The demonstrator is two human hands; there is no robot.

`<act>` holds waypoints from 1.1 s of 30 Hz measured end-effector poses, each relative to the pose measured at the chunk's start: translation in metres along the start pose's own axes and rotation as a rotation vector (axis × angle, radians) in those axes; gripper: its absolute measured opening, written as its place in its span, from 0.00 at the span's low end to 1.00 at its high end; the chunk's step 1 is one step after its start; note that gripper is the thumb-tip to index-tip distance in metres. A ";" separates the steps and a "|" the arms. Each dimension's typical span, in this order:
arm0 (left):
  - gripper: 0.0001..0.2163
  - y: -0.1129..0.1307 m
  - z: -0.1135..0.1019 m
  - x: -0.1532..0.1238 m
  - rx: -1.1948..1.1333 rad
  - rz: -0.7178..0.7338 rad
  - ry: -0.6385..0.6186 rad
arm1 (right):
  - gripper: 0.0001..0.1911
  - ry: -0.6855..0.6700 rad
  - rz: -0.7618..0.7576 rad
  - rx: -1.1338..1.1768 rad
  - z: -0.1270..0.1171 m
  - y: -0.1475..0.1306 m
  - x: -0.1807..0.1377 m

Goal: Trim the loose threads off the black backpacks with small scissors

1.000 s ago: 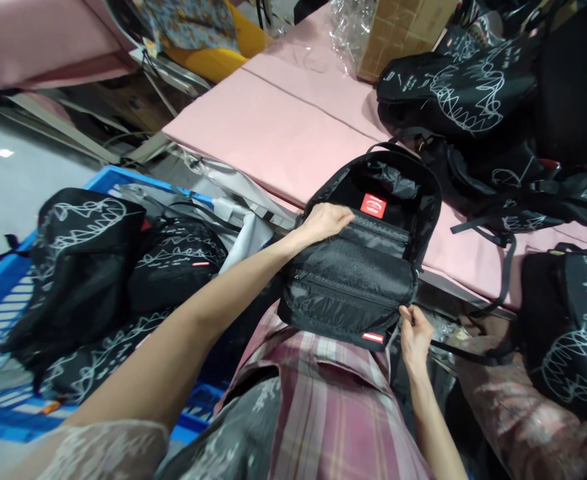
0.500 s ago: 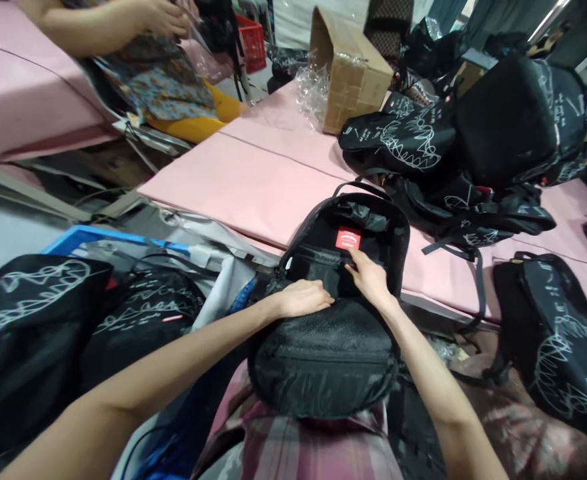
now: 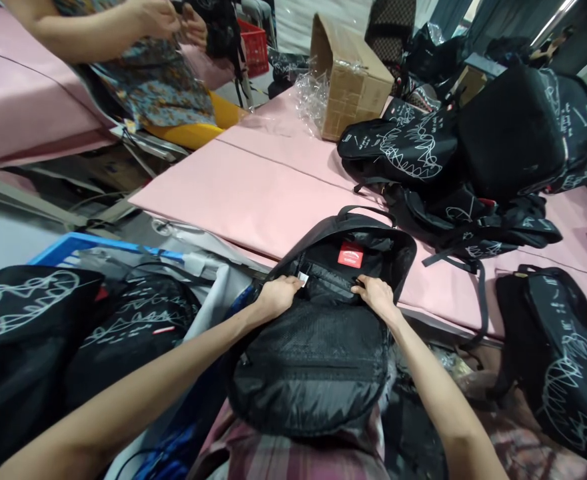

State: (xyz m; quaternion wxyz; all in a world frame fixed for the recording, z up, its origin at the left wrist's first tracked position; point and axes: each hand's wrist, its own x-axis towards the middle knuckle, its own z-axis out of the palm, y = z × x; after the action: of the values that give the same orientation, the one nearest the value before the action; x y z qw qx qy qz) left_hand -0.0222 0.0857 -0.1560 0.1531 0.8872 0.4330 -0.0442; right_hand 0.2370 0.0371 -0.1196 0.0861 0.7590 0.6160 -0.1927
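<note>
**Both hands now at the inner pocket of the open backpack**

We have the open black nylon backpack (image 3: 318,333) on our lap, its top resting on the edge of the pink padded surface (image 3: 253,193). Half a second ago our left hand (image 3: 276,297) lay flat on the mesh panel; now it pinches the pocket edge left of the backpack's red sewn label (image 3: 350,254). Our right hand (image 3: 376,297), moved down from that label, grips the same edge just below it. The pocket is being spread open between them.
</note>
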 end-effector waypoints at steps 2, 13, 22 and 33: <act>0.19 0.001 0.004 0.003 0.000 0.060 -0.033 | 0.17 -0.001 0.003 0.005 0.001 0.001 0.002; 0.19 0.015 -0.001 0.006 0.092 0.050 -0.103 | 0.17 0.085 -0.096 0.119 0.003 0.002 0.000; 0.19 0.034 0.000 -0.003 0.069 -0.036 -0.005 | 0.17 0.042 -0.016 0.127 0.001 0.005 -0.001; 0.22 0.028 0.042 0.009 -0.034 0.078 0.006 | 0.17 0.053 -0.003 0.159 0.007 0.008 0.005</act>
State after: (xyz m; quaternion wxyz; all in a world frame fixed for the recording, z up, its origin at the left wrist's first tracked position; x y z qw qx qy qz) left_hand 0.0075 0.0638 -0.1910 0.1685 0.9008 0.3991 -0.0282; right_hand 0.2442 0.0371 -0.1288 0.0087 0.7673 0.6020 -0.2208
